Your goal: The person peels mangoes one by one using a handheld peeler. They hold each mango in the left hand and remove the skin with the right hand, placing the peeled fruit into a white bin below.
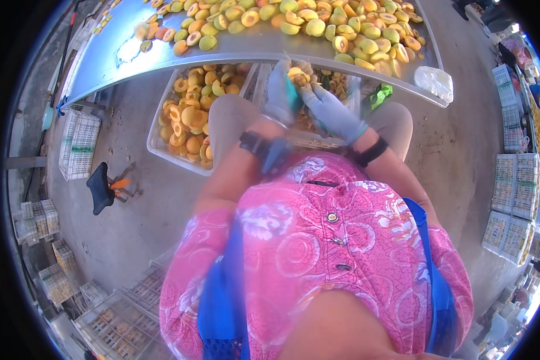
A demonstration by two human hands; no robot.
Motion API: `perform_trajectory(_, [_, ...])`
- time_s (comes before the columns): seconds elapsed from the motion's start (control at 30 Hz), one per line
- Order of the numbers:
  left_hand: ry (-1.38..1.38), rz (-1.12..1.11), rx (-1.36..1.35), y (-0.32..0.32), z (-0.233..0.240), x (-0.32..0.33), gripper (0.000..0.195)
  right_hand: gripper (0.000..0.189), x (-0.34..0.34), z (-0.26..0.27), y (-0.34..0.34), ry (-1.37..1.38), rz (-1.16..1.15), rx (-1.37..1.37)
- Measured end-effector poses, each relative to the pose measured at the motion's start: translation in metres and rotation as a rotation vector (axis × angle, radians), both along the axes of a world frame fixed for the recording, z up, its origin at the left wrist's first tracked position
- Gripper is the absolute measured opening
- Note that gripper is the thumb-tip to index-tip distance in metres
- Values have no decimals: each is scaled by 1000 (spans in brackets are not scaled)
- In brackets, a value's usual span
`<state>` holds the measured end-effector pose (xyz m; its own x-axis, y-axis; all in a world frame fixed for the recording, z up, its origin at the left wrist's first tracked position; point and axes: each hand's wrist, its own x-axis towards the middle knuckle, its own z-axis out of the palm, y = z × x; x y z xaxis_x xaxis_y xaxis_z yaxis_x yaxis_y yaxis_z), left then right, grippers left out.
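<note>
My left hand (pixel 281 94), in a grey and green work glove, holds a yellow stone-fruit piece (pixel 299 75) just below the edge of the metal table. Against that fruit rest the fingertips of my gloved right hand (pixel 335 110); whether they grip it or a small tool is hidden. Both hands are over a white plastic crate (pixel 317 140) with small brown and yellow bits in it. Beside it, to the left, a white crate (pixel 175 163) holds pitted, peach-like fruit halves (pixel 193 117). Many more halves (pixel 315 27), some with stones, lie heaped on the tabletop.
The metal table's (pixel 234 57) raised rim runs close in front of my hands. A clear plastic bag (pixel 434 83) lies at its right corner, a green bag (pixel 380 95) beside my right knee. Stacked crates (pixel 78 144), a black stool (pixel 100 189) and more crates (pixel 515 184) stand around.
</note>
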<state>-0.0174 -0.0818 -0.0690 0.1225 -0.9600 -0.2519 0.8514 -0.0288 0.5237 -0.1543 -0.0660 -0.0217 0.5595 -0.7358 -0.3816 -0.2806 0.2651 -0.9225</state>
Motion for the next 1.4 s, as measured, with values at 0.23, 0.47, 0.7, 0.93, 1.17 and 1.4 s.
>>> perform_trajectory(0.23, [-308,-25,46,4,0,7,53,30,-3,9,5,-169,12,341])
perform_trajectory(0.47, [-376,-84,-64,19,7,18,63,30,-8,-40,-7,-660,240,929])
perform_trajectory(0.7, [-282,-76,-95,28,14,28,60,39,6,-48,-1,-963,372,1181])
perform_trajectory(0.93, [-647,324,40,35,-5,130,44,40,-5,-40,-1,-994,369,1176])
perform_trajectory(1.17, [-1431,447,295,52,-19,247,35,39,-24,-58,-15,-1021,199,1084])
perform_trajectory(1.4, [-1856,135,-54,-80,-14,169,61,37,-11,-54,-18,-809,66,918])
